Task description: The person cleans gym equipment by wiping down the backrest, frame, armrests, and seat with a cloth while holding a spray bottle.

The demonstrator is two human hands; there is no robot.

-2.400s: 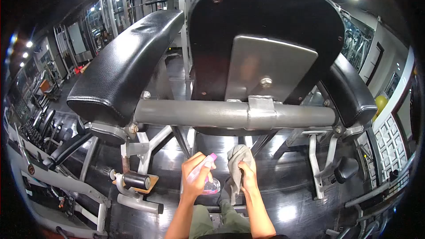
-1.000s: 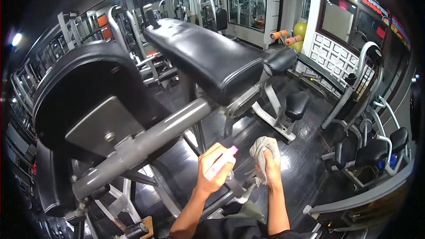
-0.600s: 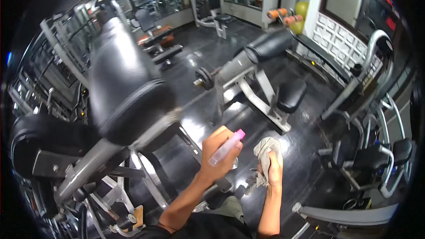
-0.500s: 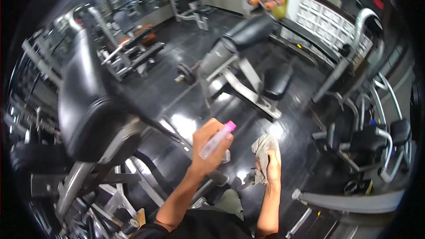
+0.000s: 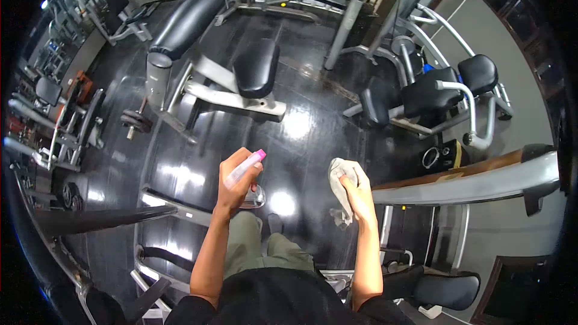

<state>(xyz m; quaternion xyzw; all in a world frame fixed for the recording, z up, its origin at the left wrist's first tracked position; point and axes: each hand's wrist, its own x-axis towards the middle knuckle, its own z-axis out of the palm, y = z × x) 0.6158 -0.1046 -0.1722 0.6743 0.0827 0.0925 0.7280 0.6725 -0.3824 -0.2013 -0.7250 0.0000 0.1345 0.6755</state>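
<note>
While the left hand (image 5: 230, 183) grips a pink-topped bottle (image 5: 244, 170) and the right hand (image 5: 360, 195) clutches a grey cloth (image 5: 339, 192), slackening could drop either onto the glossy floor (image 5: 301, 168).

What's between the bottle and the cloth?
In the head view, only dark, shiny floor with a bright reflection shows between the bottle and the cloth.

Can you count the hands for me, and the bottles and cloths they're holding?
Hands: 2, bare left hand and bare right hand
Bottles: 1, clear plastic spray bottle with pink-tipped top
Cloths: 1, crumpled greyish fabric cloth
Total: 4
</note>
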